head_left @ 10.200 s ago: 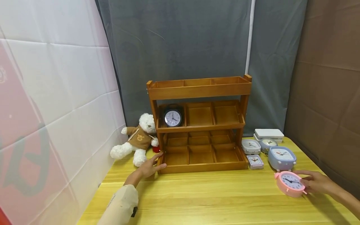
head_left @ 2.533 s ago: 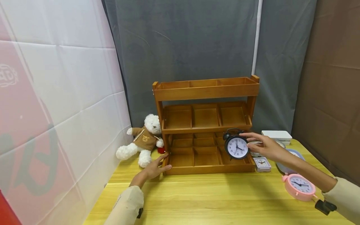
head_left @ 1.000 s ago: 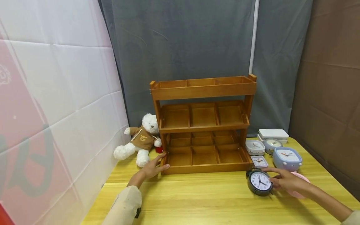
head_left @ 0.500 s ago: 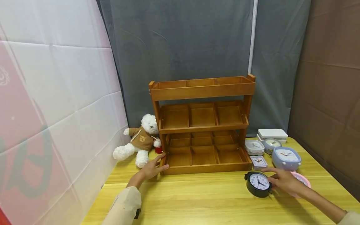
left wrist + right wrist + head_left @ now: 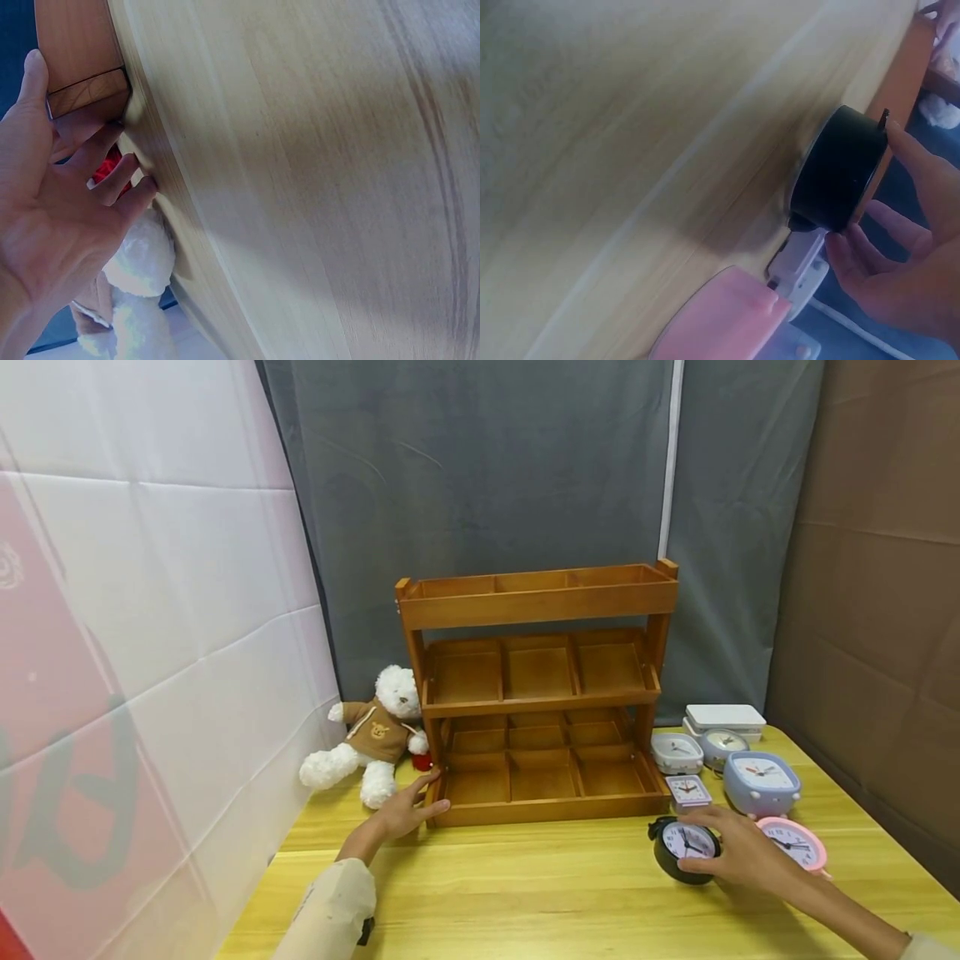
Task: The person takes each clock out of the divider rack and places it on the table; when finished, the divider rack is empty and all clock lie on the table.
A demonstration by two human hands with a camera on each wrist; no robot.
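Observation:
On the right, a black alarm clock point(image 5: 690, 847) lies on the wooden table, face tilted up. My right hand point(image 5: 742, 852) is over its right side, with the thumb extended across part of the dial. In the right wrist view, thumb and fingers spread around the clock's dark body, near its edges. My left hand point(image 5: 401, 812) rests at the lower left corner of a brown wooden shelf rack point(image 5: 543, 810); in the left wrist view its fingers lie loosely by the rack's end. The pink alarm clock point(image 5: 797, 843) sits beyond my right hand, partly covered.
Right of the rack stand a small lilac clock point(image 5: 687, 792), a white clock point(image 5: 677, 753), a grey round clock point(image 5: 723, 745), a blue clock point(image 5: 761, 783) and stacked white boxes point(image 5: 724, 718). A white teddy bear point(image 5: 378, 735) sits left of the rack.
The black alarm clock came from the rack's middle tier down to the table and has stayed there for the last second. My right hand has since shifted over it. The left hand stays put.

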